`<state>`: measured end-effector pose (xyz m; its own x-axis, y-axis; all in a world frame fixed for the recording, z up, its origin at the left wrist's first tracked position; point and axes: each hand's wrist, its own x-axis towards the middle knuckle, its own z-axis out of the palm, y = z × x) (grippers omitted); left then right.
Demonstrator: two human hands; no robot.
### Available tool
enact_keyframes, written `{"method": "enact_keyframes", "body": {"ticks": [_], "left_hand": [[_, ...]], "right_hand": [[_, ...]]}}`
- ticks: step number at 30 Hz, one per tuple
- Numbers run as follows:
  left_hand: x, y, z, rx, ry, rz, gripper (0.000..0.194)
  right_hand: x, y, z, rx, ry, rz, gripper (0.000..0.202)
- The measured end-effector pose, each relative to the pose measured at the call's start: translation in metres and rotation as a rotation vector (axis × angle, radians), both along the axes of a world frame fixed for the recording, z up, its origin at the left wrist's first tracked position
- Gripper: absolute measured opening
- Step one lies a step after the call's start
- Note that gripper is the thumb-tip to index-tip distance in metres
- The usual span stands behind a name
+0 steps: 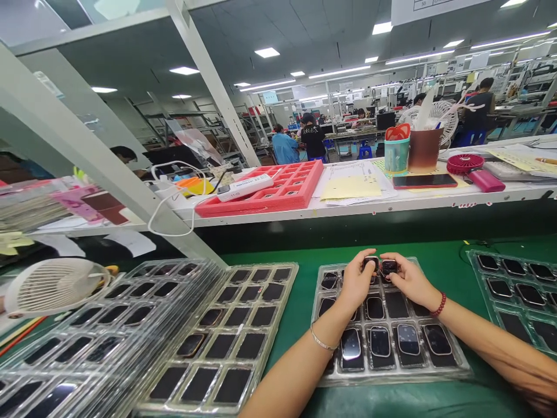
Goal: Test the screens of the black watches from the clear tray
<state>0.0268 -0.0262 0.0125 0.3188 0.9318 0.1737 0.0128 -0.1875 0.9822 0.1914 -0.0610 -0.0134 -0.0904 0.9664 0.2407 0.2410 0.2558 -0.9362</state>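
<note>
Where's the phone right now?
In the head view, right of centre: the phone lies on the white shelf, in front of the brown cup and left of the pink fan.

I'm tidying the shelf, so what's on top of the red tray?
A long white item lies on the red tray, small parts showing beside it. Whatever it covers is hidden.

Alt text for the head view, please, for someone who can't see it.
Left hand and right hand each hold a small dark-screened device over a clear tray of similar ones on a green surface. More trays lie left and right; a white shelf stands behind.
</note>
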Motion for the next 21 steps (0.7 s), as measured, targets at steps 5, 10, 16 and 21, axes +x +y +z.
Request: {"method": "enact_keyframes", "body": {"ticks": [5,10,16,21], "left_hand": [[0.0007,-0.0012,-0.0001,0.015,0.053,0.014,0.046],[0.0007,-0.0014,0.0013,-0.002,0.023,0.003,0.036],[0.0005,-0.0014,0.002,0.017,0.045,0.015,0.041],[0.0002,-0.0013,0.0012,0.022,0.078,0.027,0.04]], "right_hand": [[-0.0001,0.0001,-0.0004,0.019,0.007,0.001,0.046],[-0.0006,-0.0007,0.0008,0.012,0.021,0.001,0.046],[-0.0009,-0.0006,-0.0001,0.018,0.007,0.001,0.045],[0.0004,0.0003,-0.0018,0.027,0.021,0.005,0.045]]}}
